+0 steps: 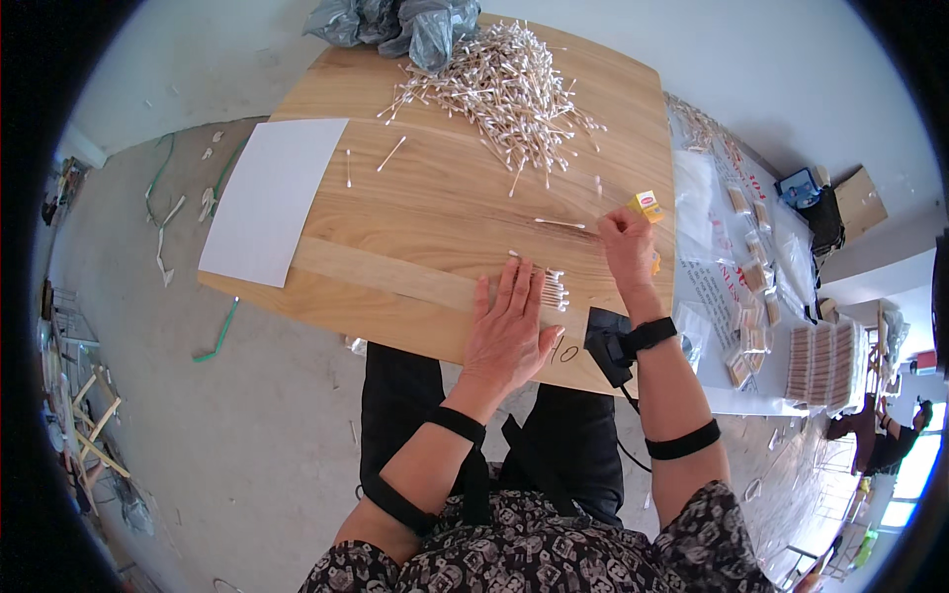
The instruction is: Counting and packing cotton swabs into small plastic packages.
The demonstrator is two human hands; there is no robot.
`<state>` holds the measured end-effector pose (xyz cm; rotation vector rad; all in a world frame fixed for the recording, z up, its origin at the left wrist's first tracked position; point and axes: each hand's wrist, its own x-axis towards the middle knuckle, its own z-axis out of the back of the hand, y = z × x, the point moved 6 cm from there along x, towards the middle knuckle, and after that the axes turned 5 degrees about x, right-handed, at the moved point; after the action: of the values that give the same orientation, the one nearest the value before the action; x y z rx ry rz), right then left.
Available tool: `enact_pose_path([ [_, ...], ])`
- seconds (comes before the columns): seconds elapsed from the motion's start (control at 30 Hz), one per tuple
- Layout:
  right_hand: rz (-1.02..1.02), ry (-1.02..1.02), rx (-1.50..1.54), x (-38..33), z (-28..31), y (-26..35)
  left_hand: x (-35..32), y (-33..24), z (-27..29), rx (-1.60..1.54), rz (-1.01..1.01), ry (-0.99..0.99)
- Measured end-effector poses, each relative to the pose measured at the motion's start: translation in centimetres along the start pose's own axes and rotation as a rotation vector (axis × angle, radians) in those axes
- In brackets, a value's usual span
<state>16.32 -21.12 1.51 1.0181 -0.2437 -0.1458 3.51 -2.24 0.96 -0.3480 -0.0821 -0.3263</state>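
Note:
My left hand (506,324) lies palm down on the wooden table near its front edge, fingers stretched out. Beside its fingers a short row of cotton swabs (557,290) lies side by side, partly covered by the hand. One more swab tip pokes out above the fingertips. Farther right, my right hand (628,240) is closed, its fingers bent together; whatever they hold is hidden. Just beyond its knuckles is a small yellow and white box (647,206). A single cotton swab (560,223) lies left of that hand. From my left hand a pale flat strip (381,274) runs leftward along the table.
A big heap of loose cotton swabs (509,89) covers the table's far side, beside grey plastic bags (405,25). A white paper sheet (272,198) lies at left. A black device (608,341) is by my right wrist. Packed swab bundles (828,366) stand at right.

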Motion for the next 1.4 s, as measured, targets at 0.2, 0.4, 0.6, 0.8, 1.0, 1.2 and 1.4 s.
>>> enact_pose_path([
  [0.2,0.515,0.379,-0.175,-3.5,-3.4,4.2,-0.2,0.1,0.3,-0.014,-0.007,-0.023],
  [0.4,0.464,0.670,-0.291,-3.9,-4.7,4.6,0.0,-0.3,0.4,-0.023,-0.026,-0.077],
  [0.6,0.292,0.748,-0.481,-4.0,-5.0,6.1,0.0,0.1,-0.5,0.068,-0.023,-0.029],
  [0.8,0.108,0.018,0.067,-6.3,-0.4,2.0,1.6,0.2,-0.7,0.138,-0.057,-0.001],
  [1.0,0.001,-0.099,0.520,-12.6,-0.4,-0.5,0.7,0.0,-0.2,0.122,-0.143,0.029],
  [1.2,-0.059,-0.203,0.686,-14.2,-1.4,0.1,0.3,1.4,0.4,-0.408,-0.017,-0.201],
  [1.4,-0.113,-0.179,0.823,-13.3,-2.8,0.7,1.5,2.7,-1.1,-1.134,0.225,-0.377],
])
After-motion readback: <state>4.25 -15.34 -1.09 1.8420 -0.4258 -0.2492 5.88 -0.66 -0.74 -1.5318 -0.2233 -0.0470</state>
